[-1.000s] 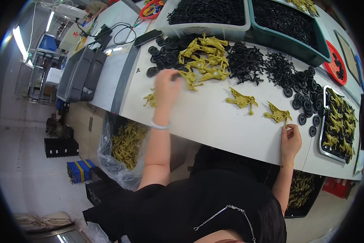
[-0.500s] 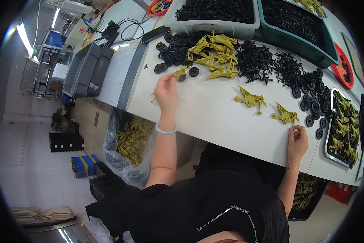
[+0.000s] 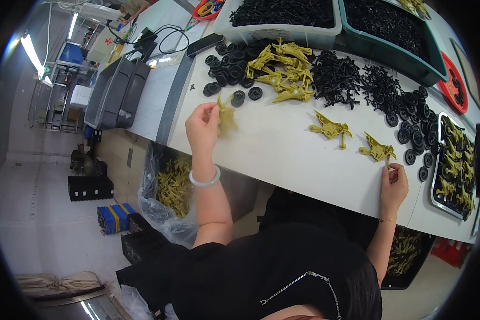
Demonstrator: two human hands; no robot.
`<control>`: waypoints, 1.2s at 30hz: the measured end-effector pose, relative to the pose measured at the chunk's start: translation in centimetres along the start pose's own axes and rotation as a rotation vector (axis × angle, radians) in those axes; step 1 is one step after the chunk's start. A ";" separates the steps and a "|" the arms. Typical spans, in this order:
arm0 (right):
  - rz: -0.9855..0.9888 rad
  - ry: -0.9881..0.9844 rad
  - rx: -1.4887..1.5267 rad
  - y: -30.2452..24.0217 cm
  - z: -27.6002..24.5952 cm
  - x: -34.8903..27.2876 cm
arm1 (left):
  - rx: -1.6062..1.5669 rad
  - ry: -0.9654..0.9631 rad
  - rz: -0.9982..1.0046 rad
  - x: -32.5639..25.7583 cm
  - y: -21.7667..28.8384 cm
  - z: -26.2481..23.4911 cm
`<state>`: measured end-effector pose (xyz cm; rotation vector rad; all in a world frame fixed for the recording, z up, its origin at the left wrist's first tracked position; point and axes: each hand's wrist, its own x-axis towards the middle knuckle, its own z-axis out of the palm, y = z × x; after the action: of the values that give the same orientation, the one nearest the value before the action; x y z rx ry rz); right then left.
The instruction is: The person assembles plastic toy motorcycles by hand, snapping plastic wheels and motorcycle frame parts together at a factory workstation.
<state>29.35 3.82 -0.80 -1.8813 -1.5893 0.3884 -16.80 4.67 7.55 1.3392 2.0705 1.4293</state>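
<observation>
My left hand [image 3: 202, 125], a pale bangle on its wrist, pinches a yellow-green plastic toy motorbike frame [image 3: 227, 118] above the table's left part. That frame is smeared by motion. Just beyond it lie two loose black toy wheels [image 3: 238, 97]. At the right, my right hand [image 3: 394, 184] rests by the table's front edge, fingertips closed on the lower end of another toy motorbike frame [image 3: 377, 149]. To its left a third toy frame [image 3: 330, 129] lies on the white tabletop. Farther back sits a heap of such frames [image 3: 285, 80].
Black wheels are piled at left [image 3: 229, 66] and at right [image 3: 418, 125], with heaps of small black parts [image 3: 333, 80] between. Behind stand a white bin [image 3: 282, 34] and a green bin [image 3: 394, 58]. A metal tray [image 3: 447, 208] of frames flanks the right side.
My left hand has drawn back and slightly left, away from the wheels, with the toy frame in it. My right hand has stayed at its frame.
</observation>
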 end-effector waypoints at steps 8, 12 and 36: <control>-0.008 -0.006 -0.017 -0.3 -0.1 0.2 | 0.526 0.165 0.611 1.1 -1.5 5.0; 0.021 0.007 -0.020 -0.1 -0.1 0.1 | 0.567 -0.139 0.733 -1.1 1.9 13.2; -0.536 -0.184 0.240 -6.9 0.9 -3.8 | 0.199 -0.993 0.577 -9.3 5.0 13.5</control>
<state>22.63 0.86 2.19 -1.2079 -1.9893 0.4942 -0.25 5.35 3.16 2.2269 1.2117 0.4517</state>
